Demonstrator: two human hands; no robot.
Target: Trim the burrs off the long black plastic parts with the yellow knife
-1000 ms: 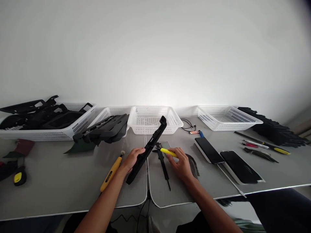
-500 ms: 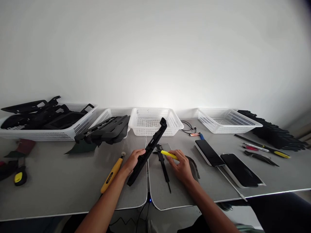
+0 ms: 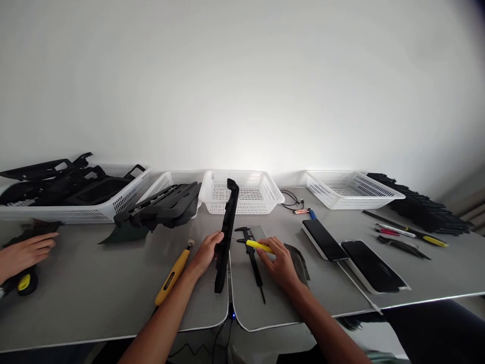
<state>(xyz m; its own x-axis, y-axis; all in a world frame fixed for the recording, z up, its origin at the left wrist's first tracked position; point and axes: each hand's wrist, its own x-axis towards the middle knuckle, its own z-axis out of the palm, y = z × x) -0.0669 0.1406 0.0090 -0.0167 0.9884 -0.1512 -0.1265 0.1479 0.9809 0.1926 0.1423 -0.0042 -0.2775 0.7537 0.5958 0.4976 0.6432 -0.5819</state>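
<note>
My left hand [image 3: 207,253] is closed around a long black plastic trim piece [image 3: 227,232], which stands nearly upright with its hooked end at the top. My right hand [image 3: 278,258] grips a yellow-handled deburring tool [image 3: 258,246], its thin dark tip pointing left towards the trim piece but apart from it. Black calipers [image 3: 254,265] lie on the table beneath the tool. A grey cloth [image 3: 297,260] rests beside my right hand, partly hidden by it. Left of my left forearm lies a yellow power tool [image 3: 173,277] with a small round head.
White baskets [image 3: 246,207] line the wall; the left ones hold black plastic parts [image 3: 162,205]. Two phones [image 3: 326,238] on white boxes, a file [image 3: 401,226], pens and stacked black parts [image 3: 420,205] are on the right. A co-worker's hand [image 3: 32,254] reaches in at far left.
The trim piece has turned from a rightward slant to nearly upright. My right hand with the deburring tool has shifted slightly left and down. A co-worker's hand has come in at the left.
</note>
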